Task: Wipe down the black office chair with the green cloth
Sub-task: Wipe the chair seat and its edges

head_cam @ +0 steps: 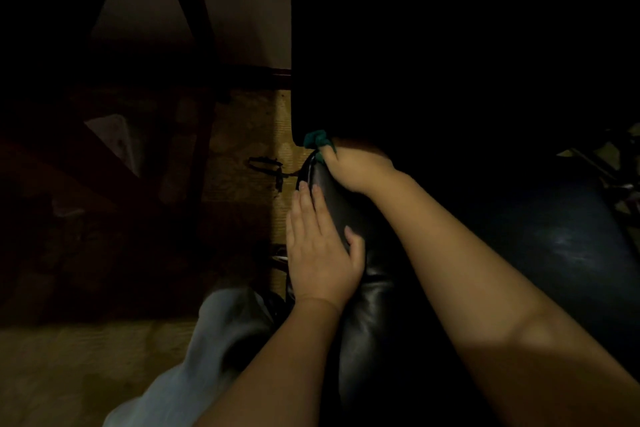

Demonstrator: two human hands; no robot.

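The black office chair [554,236] fills the right half of the dim view, with its padded leather armrest [363,305] running down the middle. My right hand [356,168] is closed on the green cloth [316,140] at the far end of the armrest, where it meets the dark backrest. Only a small tuft of cloth shows past my fingers. My left hand [320,253] lies flat against the armrest's left side, fingers together and thumb on top, holding nothing.
Dark wooden table legs [199,87] and crossbars stand at the left over a yellowish woven floor mat [249,156]. A small black cable or clip [265,165] lies on the mat near the armrest tip. My light trouser leg [214,340] is at the bottom.
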